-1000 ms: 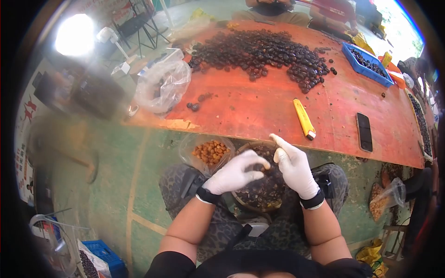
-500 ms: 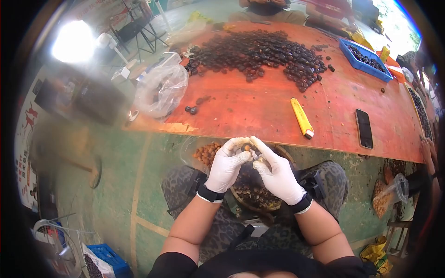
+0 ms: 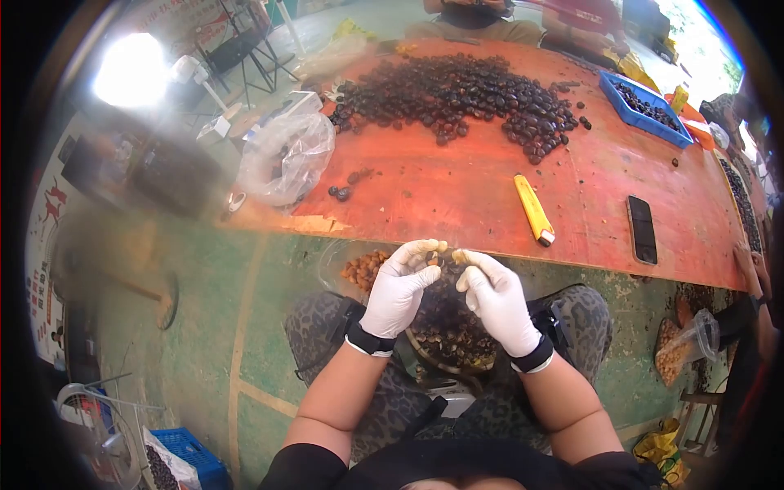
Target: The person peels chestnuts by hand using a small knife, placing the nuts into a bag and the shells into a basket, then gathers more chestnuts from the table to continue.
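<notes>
We've got one small brown nut (image 3: 434, 260) at the L hand's (image 3: 394, 300) fingertips, b/w thumb and index, just above the basin (image 3: 415, 349) of dark shell bits (image 3: 454, 347) and near the front edge of the bench (image 3: 425, 184). It lies on the inner side of our L fingers, facing the R hand (image 3: 500, 309), so L is nearer: it's touching. The nut's long axis is too small to tell.

L fingers: narrow, pinched on the nut. R fingers: curled in close, tips just beside the nut w/ a slim gap; can't tell if they hold a shell scrap or nothing.

Orange-brown kernels (image 3: 362, 269) sit in a clear bag (image 3: 326, 266) just L of our L wrist, approx. basin height. Up on the bench: yellow tool (image 3: 533, 211) and phone (image 3: 643, 230), both ahead and to the R; big dark pile (image 3: 457, 90) farther back.
</notes>
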A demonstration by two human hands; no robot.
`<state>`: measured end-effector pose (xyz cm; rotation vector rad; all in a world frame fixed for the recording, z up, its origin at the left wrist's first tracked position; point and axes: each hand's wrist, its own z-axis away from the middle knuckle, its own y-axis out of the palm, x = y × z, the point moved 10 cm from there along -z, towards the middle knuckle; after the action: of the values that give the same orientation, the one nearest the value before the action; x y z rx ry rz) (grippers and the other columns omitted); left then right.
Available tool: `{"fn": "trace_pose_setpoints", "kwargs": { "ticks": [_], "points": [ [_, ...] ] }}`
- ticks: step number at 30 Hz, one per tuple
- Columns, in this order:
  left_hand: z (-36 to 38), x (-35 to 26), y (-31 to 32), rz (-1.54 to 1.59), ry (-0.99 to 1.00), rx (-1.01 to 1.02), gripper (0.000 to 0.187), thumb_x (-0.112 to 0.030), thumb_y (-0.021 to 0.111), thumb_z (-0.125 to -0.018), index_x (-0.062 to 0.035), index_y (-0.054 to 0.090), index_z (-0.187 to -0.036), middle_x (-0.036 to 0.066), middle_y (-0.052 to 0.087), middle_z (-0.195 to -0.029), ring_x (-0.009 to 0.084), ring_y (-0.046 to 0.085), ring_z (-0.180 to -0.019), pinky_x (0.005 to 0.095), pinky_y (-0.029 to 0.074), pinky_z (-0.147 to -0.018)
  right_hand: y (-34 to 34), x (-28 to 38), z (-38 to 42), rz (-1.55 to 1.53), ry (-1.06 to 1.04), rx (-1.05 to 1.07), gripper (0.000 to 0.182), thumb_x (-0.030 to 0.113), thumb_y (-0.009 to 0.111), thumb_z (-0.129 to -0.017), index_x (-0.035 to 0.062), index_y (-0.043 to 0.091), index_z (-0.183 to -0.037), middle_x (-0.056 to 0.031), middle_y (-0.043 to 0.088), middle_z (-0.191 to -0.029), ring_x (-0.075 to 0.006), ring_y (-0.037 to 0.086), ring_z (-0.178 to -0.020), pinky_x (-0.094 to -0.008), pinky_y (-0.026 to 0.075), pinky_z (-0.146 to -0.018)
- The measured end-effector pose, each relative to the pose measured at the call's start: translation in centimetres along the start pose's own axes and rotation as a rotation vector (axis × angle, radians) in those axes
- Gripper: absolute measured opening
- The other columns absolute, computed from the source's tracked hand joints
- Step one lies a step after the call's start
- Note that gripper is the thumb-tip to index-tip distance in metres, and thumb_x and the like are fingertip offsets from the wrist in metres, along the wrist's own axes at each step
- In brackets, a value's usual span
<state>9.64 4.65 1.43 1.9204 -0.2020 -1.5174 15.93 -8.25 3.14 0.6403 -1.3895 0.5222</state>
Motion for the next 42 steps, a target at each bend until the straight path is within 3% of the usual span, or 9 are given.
{"fn": "trace_pose_setpoints", "kwargs": {
  "ticks": [5, 15, 18, 21, 28, 32, 33, 39, 42],
  "points": [
    [0.1, 0.1, 0.1, 0.154, -0.062, -0.044, 0.034, 0.008, 0.065, -0.088, -0.0035, 0.061, -0.12, 0.008, 0.065, -0.119, 0.0179, 0.061, -0.111, 0.033, 0.051, -0.096, 1.0, 0.1, 0.5, -0.007, -0.104, 0.022, 0.045, -0.004, 0.058, -0.093, 0.0062, 0.051, -0.137, -0.0029, 0.058, -0.083, -0.0083, 0.052, -0.076, -0.0239, 0.047, -0.073],
    [-0.1, -0.4, 0.3, 0.063, 0.079, 0.057, 0.031, 0.007, 0.069, -0.085, -0.003, 0.061, -0.113, 0.009, 0.067, -0.11, 0.0195, 0.066, -0.093, 0.0321, 0.056, -0.083, 2.4, 3.5, 1.4, 0.357, -0.447, 0.065, 0.059, -0.005, 0.059, -0.09, 0.0059, 0.046, -0.147, -0.0092, 0.065, -0.096, -0.0149, 0.059, -0.081, -0.0294, 0.051, -0.079],
    [0.1, -1.1, 1.1, 0.031, 0.093, 0.048, 0.029, 0.013, 0.065, -0.085, -0.0025, 0.06, -0.11, 0.006, 0.064, -0.107, 0.0153, 0.064, -0.096, 0.0276, 0.053, -0.083, 2.6, 3.7, 1.9, 0.473, -0.494, 0.009, 0.056, -0.001, 0.059, -0.091, 0.0114, 0.049, -0.144, -0.0187, 0.061, -0.092, -0.0367, 0.063, -0.08, -0.0382, 0.052, -0.071],
    [0.1, -1.1, 0.6, -0.032, 0.13, -0.034, 0.028, 0.012, 0.065, -0.085, -0.0026, 0.06, -0.108, 0.006, 0.064, -0.106, 0.0132, 0.063, -0.095, 0.0261, 0.053, -0.083, 2.8, 3.7, 2.2, 0.574, -0.444, -0.042, 0.053, 0.001, 0.058, -0.092, 0.0117, 0.05, -0.144, -0.0192, 0.058, -0.09, -0.0398, 0.06, -0.079, -0.0405, 0.05, -0.068],
    [-0.4, -0.6, -0.6, -0.092, 0.144, -0.097, 0.024, 0.011, 0.067, -0.084, -0.0016, 0.061, -0.104, 0.005, 0.064, -0.103, 0.0128, 0.064, -0.092, 0.0269, 0.053, -0.082, 2.9, 3.2, 1.6, 0.521, -0.476, -0.081, 0.055, -0.005, 0.052, -0.089, 0.0058, 0.051, -0.143, -0.0187, 0.06, -0.088, -0.0302, 0.062, -0.079, -0.0339, 0.051, -0.077],
    [-0.5, -0.1, -0.7, -0.112, 0.053, -0.073, 0.027, 0.012, 0.069, -0.082, -0.0012, 0.063, -0.105, 0.007, 0.065, -0.108, 0.015, 0.064, -0.097, 0.0287, 0.053, -0.086, 1.8, -0.5, -0.1, 0.229, -0.298, -0.068, 0.045, 0.0, 0.048, -0.099, 0.0044, 0.051, -0.144, 0.0026, 0.053, -0.085, -0.005, 0.045, -0.069, -0.0192, 0.041, -0.064],
    [-0.3, 0.0, 0.6, -0.136, 0.044, 0.049, 0.027, 0.011, 0.069, -0.083, -0.0003, 0.063, -0.107, 0.006, 0.065, -0.107, 0.0147, 0.064, -0.097, 0.0283, 0.053, -0.085, 0.9, -1.3, -0.9, 0.219, -0.194, -0.09, 0.041, 0.001, 0.05, -0.098, 0.0036, 0.055, -0.139, -0.0153, 0.065, -0.09, -0.0203, 0.061, -0.078, -0.03, 0.051, -0.079],
    [-1.9, -2.9, -2.0, -0.769, 0.134, -0.171, 0.023, -0.001, 0.07, -0.087, 0.0007, 0.066, -0.109, 0.003, 0.068, -0.104, 0.009, 0.062, -0.096, 0.026, 0.05, -0.086, -0.9, -0.7, -2.2, 0.157, -0.067, -0.071, 0.039, 0.009, 0.048, -0.104, 0.0012, 0.052, -0.142, 0.0037, 0.055, -0.082, -0.0022, 0.042, -0.061, -0.017, 0.037, -0.056],
    [-3.4, -7.9, -3.4, -1.468, 0.419, -0.335, 0.028, -0.013, 0.075, -0.079, -0.0112, 0.07, -0.106, 0.008, 0.07, -0.104, 0.0254, 0.061, -0.109, 0.0404, 0.044, -0.1, -2.1, -0.5, -3.0, 0.062, -0.063, -0.095, 0.038, 0.011, 0.048, -0.104, 0.0006, 0.053, -0.14, 0.002, 0.058, -0.083, -0.0026, 0.045, -0.059, -0.0175, 0.039, -0.055]
  ]
}}
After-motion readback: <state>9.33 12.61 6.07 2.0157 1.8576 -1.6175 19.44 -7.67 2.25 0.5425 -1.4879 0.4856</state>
